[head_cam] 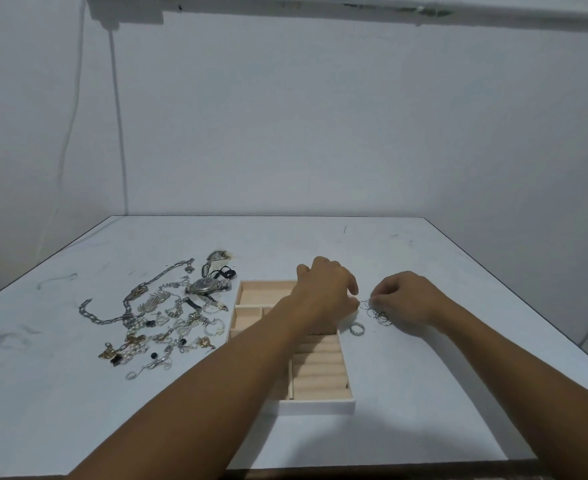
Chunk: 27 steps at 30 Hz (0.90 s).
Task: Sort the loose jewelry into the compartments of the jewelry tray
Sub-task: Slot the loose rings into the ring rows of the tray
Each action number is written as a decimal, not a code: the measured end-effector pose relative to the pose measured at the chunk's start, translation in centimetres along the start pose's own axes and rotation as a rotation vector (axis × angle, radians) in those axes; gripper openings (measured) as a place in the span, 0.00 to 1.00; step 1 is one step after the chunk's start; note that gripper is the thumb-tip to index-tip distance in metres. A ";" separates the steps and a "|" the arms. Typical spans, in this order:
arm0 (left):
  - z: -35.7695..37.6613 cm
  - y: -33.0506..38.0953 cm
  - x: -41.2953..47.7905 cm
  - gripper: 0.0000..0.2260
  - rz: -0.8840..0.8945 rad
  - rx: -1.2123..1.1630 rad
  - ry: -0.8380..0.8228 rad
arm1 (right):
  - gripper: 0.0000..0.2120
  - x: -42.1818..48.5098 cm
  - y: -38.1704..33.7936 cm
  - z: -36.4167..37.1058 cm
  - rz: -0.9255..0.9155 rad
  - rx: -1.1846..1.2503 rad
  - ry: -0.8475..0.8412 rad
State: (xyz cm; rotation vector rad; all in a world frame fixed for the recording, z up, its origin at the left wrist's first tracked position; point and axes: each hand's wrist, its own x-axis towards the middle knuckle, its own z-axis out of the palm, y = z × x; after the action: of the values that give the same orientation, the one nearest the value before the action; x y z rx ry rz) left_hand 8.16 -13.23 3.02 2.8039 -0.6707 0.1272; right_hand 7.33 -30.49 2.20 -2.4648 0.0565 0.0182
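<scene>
A white jewelry tray (pixel 316 407) with beige compartments and ring rolls lies mid-table. My left arm crosses over it. My left hand (pixel 327 289) reaches past the tray's right edge, its fingertips pinching a thin ring (pixel 364 304). My right hand (pixel 406 299) hovers over a small cluster of silver rings (pixel 382 317) right of the tray, its fingers curled onto them. A separate thicker ring (pixel 357 329) lies just beside the tray. A pile of loose jewelry (pixel 160 320) with chains, pendants and a silver watch (pixel 207 285) lies left of the tray.
The table (pixel 424 393) is white with scuff marks, set against a pale wall. Its right edge (pixel 542 327) drops off beyond my right forearm. White cables (pixel 117 133) hang down the wall at the back left.
</scene>
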 end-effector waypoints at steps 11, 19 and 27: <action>1.9 0.9 3.4 0.16 -0.039 0.042 -0.100 | 0.05 1.8 0.4 0.4 0.022 0.024 -0.022; 2.0 1.2 3.9 0.13 0.002 0.015 -0.166 | 0.05 1.0 1.5 -1.7 0.016 0.277 -0.019; 2.2 2.0 4.3 0.17 0.110 0.075 -0.168 | 0.04 0.4 3.4 -2.7 0.055 0.409 0.062</action>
State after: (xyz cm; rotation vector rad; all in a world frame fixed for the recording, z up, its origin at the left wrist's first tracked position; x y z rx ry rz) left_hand 11.15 -17.41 1.97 2.8724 -0.8764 -0.0657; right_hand 7.54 -34.83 2.13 -2.0547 0.1401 -0.0418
